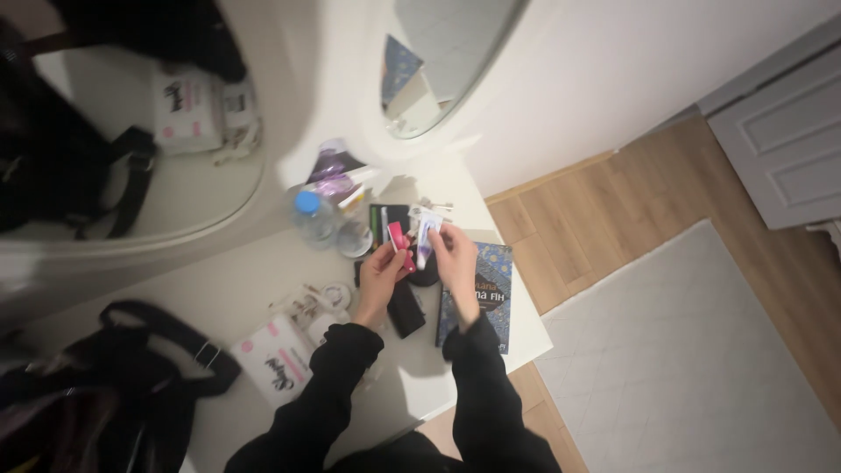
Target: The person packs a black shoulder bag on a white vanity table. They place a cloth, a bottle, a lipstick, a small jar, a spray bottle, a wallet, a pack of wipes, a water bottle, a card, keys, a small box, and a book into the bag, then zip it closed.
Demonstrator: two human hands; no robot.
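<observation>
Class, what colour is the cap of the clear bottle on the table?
Blue. The bottle cap shows best in the head view, left of both hands.

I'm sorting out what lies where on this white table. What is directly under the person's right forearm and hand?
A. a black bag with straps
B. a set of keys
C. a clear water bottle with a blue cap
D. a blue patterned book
D: the right hand, holding a small white tube, is above the blue patterned book, which lies at the table's right edge.
</observation>
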